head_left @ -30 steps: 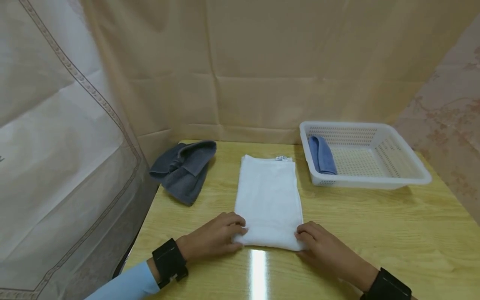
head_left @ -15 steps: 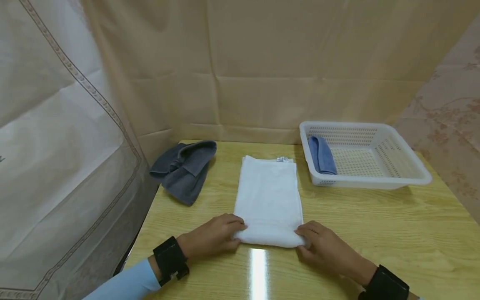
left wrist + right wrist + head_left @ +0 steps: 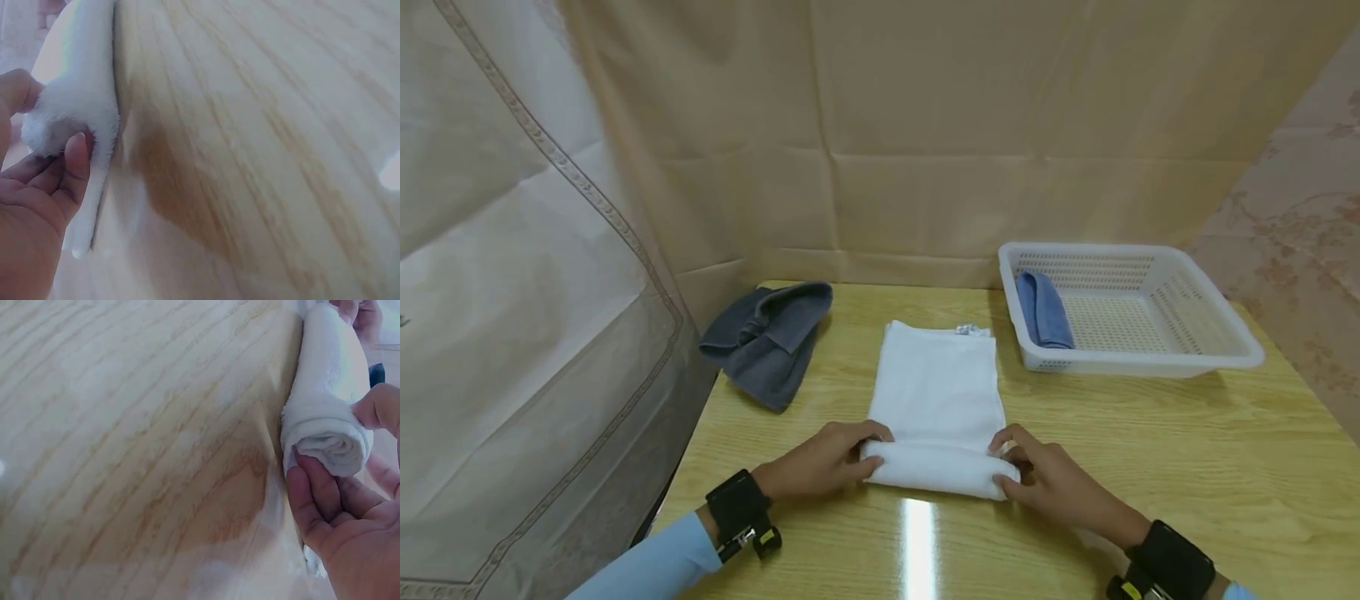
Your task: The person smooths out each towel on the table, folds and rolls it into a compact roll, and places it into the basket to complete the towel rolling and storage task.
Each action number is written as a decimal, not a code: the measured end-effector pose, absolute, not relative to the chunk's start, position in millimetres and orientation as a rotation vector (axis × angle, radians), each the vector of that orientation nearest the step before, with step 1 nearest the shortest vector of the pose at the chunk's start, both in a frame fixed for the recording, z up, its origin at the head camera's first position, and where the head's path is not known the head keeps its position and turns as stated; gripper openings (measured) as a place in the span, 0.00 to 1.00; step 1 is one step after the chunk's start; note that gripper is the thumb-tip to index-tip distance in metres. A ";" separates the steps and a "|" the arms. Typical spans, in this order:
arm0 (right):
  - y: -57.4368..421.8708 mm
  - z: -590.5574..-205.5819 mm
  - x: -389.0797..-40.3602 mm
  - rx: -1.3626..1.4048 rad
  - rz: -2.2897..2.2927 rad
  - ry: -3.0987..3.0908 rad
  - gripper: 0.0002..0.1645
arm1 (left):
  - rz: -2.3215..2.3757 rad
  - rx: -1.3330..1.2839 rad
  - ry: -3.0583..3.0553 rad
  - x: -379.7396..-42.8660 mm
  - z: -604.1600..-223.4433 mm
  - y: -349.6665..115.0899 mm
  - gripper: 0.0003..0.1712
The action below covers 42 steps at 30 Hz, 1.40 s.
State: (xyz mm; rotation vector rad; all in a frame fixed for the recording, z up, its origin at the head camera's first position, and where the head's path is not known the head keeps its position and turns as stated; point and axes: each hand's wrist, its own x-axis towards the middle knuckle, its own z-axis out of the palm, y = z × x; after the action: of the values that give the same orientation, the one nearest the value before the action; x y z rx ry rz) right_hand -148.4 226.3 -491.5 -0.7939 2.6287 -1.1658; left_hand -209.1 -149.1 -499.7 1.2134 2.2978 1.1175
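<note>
A white towel lies on the wooden table, its near end wound into a thick roll while the far part stays flat. At the roll's left end, my left hand grips it between thumb and curled fingers. My right hand holds the right end the same way. In the right wrist view the spiral layers of the rolled towel show, with fingers tucked at its open end. The left wrist view has the thumb on top of the roll and fingertips at its end.
To the left rests a crumpled dark grey cloth. A white plastic basket stands at the back right with a folded blue cloth inside. Behind the table hangs a beige curtain.
The near end of the white towel has become a thicker, raised roll. Its far edge has shifted slightly toward me. Both hands have changed grip, with the right fingers now arched over the roll.
</note>
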 end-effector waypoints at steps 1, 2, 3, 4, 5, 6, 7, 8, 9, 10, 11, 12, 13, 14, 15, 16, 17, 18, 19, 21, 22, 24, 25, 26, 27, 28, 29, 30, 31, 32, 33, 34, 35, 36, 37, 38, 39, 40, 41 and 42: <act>226.1 -491.9 -148.3 -0.815 -1.174 2.637 0.12 | 1.137 1.218 2.296 -209.8 -500.7 -149.0 0.14; 225.5 -491.5 -147.4 -0.823 -1.179 2.646 0.12 | 1.153 1.220 2.298 -209.8 -500.6 -148.9 0.13; 225.0 -492.0 -146.2 -0.848 -1.176 2.671 0.11 | 1.173 1.235 2.296 -209.8 -501.8 -148.7 0.11; 224.1 -492.0 -144.6 -0.881 -1.168 2.700 0.11 | 1.184 1.244 2.302 -209.3 -502.5 -148.4 0.09; 222.9 -491.6 -142.7 -0.911 -1.157 2.733 0.10 | 1.184 1.257 2.316 -208.7 -503.1 -147.9 0.07; 221.4 -491.4 -140.7 -0.940 -1.135 2.771 0.11 | 1.168 1.279 2.337 -207.9 -503.8 -147.5 0.06; 220.1 -490.9 -138.3 -0.975 -1.097 2.824 0.11 | 1.142 1.305 2.368 -207.0 -504.4 -147.2 0.07; 219.1 -490.7 -136.2 -1.031 -1.044 2.889 0.11 | 1.107 1.341 2.399 -205.9 -504.5 -147.1 0.07; 217.9 -491.0 -134.8 -1.102 -0.987 2.949 0.10 | 1.067 1.387 2.431 -205.2 -505.2 -147.1 0.08; 216.5 -490.7 -133.3 -1.162 -0.920 3.005 0.08 | 1.013 1.428 2.468 -204.3 -505.1 -147.4 0.10; 215.4 -490.9 -132.0 -1.220 -0.840 3.059 0.06 | 0.957 1.485 2.504 -203.8 -505.6 -147.8 0.12; 214.6 -491.7 -130.9 -1.284 -0.754 3.113 0.09 | 0.898 1.546 2.536 -203.0 -505.9 -148.4 0.16; 213.5 -492.2 -129.9 -1.346 -0.672 3.158 0.14 | 0.836 1.612 2.569 -202.1 -506.6 -148.9 0.20; 212.1 -492.9 -129.1 -1.407 -0.591 3.190 0.19 | 0.778 1.674 2.594 -201.3 -507.4 -149.2 0.23; 210.4 -493.5 -128.0 -1.454 -0.511 3.211 0.25 | 0.727 1.720 2.613 -200.5 -507.9 -149.4 0.26; 209.0 -494.4 -126.7 -1.497 -0.409 3.233 0.30 | 0.683 1.759 2.627 -199.7 -508.1 -149.1 0.28; 208.0 -495.3 -125.3 -1.532 -0.317 3.245 0.33 | 0.644 1.792 2.639 -198.9 -508.0 -148.6 0.29; 206.9 -495.9 -123.5 -1.551 -0.249 3.251 0.34 | 0.610 1.816 2.652 -197.9 -507.3 -147.7 0.28; 206.0 -496.2 -121.5 -1.561 -0.186 3.253 0.35 | 0.590 1.837 2.663 -197.2 -506.5 -146.7 0.26; 205.8 -496.8 -117.9 -1.559 -0.098 3.243 0.37 | 0.575 1.856 2.678 -196.0 -503.9 -145.0 0.23; 206.1 -497.0 -116.3 -1.547 -0.074 3.236 0.38 | 0.571 1.868 2.686 -195.3 -502.6 -144.1 0.23; 207.2 -496.8 -114.3 -1.524 -0.048 3.226 0.40 | 0.554 1.894 2.699 -193.9 -500.2 -143.1 0.22; 208.1 -496.9 -114.1 -1.519 -0.030 3.222 0.42 | 0.544 1.900 2.703 -193.3 -499.1 -143.0 0.22; 209.0 -497.1 -114.4 -1.520 -0.016 3.216 0.42 | 0.534 1.898 2.706 -192.7 -498.2 -143.0 0.23; 209.7 -497.3 -114.9 -1.526 -0.003 3.211 0.42 | 0.530 1.889 2.705 -192.1 -497.5 -143.3 0.23; 210.4 -497.7 -116.2 -1.527 -0.013 3.205 0.41 | 0.532 1.875 2.699 -192.0 -496.7 -143.7 0.23; 211.1 -498.0 -117.9 -1.526 -0.034 3.204 0.40 | 0.537 1.861 2.693 -192.1 -496.0 -144.1 0.23; 212.1 -498.4 -119.4 -1.516 -0.072 3.202 0.38 | 0.552 1.845 2.681 -192.4 -495.4 -144.5 0.23; 213.2 -498.4 -121.1 -1.498 -0.141 3.196 0.35 | 0.570 1.824 2.667 -193.0 -494.7 -144.7 0.23; 214.1 -498.1 -122.8 -1.475 -0.207 3.188 0.31 | 0.582 1.801 2.654 -193.6 -494.1 -145.1 0.23; 215.0 -497.7 -124.5 -1.451 -0.282 3.177 0.27 | 0.595 1.774 2.639 -194.2 -493.9 -145.6 0.22; 215.9 -497.3 -126.2 -1.418 -0.362 3.162 0.23 | 0.605 1.742 2.625 -194.8 -493.5 -145.9 0.22; 216.8 -496.7 -127.6 -1.384 -0.427 3.147 0.22 | 0.616 1.703 2.611 -195.3 -492.8 -146.1 0.22; 217.5 -495.8 -128.7 -1.351 -0.482 3.127 0.22 | 0.628 1.657 2.595 -195.8 -492.4 -146.3 0.22; 217.9 -495.0 -129.9 -1.317 -0.531 3.108 0.25 | 0.635 1.609 2.581 -196.2 -492.0 -146.4 0.23; 218.1 -494.5 -131.0 -1.285 -0.559 3.093 0.27 | 0.644 1.560 2.567 -196.7 -491.8 -146.4 0.23; 218.3 -494.0 -131.9 -1.256 -0.593 3.078 0.29 | 0.665 1.513 2.550 -197.3 -491.3 -146.2 0.24; 218.6 -493.2 -132.3 -1.216 -0.625 3.058 0.30 | 0.693 1.469 2.535 -198.0 -490.5 -145.7 0.24; 218.5 -492.5 -133.0 -1.177 -0.662 3.040 0.30 | 0.725 1.424 2.519 -199.1 -489.6 -145.2 0.24; 218.3 -492.0 -133.9 -1.131 -0.704 3.024 0.29 | 0.756 1.386 2.508 -200.8 -489.3 -144.7 0.24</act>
State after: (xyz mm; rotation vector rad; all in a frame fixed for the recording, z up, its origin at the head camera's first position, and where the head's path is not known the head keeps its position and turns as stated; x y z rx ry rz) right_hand -133.9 218.3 -492.0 -1.1312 3.0236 -0.7045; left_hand -200.8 -144.7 -489.3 1.3859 2.5083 0.7558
